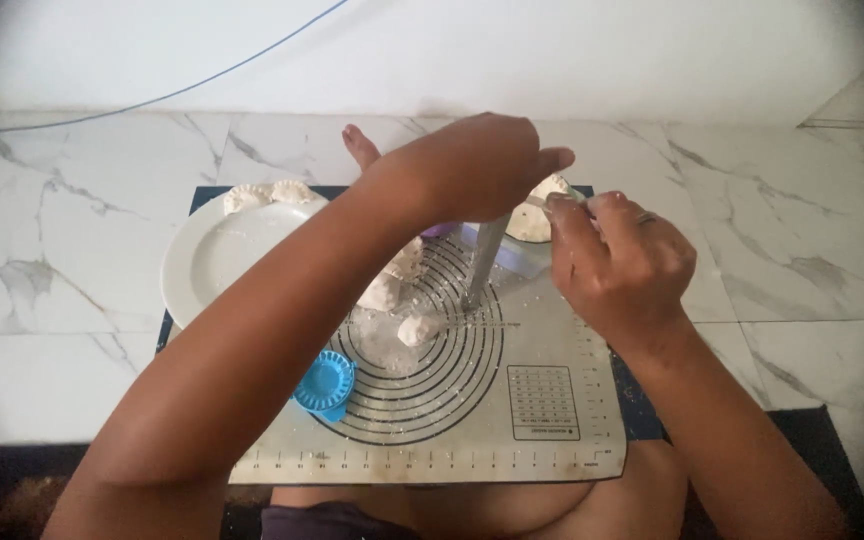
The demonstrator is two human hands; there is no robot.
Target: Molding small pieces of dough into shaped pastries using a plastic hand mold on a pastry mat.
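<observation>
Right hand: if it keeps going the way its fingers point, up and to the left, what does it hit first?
Most likely the small bowl of white filling: the right hand has its fingertips at the bowl's rim. The left hand hangs just beyond. Depth is unclear from one view, so it may pass above the bowl.

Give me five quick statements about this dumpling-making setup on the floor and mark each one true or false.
1. The white plate holds folded dumplings at its far edge. True.
2. The blue dumpling press is in the right hand. False: it lies on the baking mat, untouched.
3. The left hand holds a metal utensil pointing down at the mat. True.
4. The mat lies on a wooden table. False: it lies on a marble floor.
5. Small lumps of dough lie on the mat's printed circles. True.
</observation>
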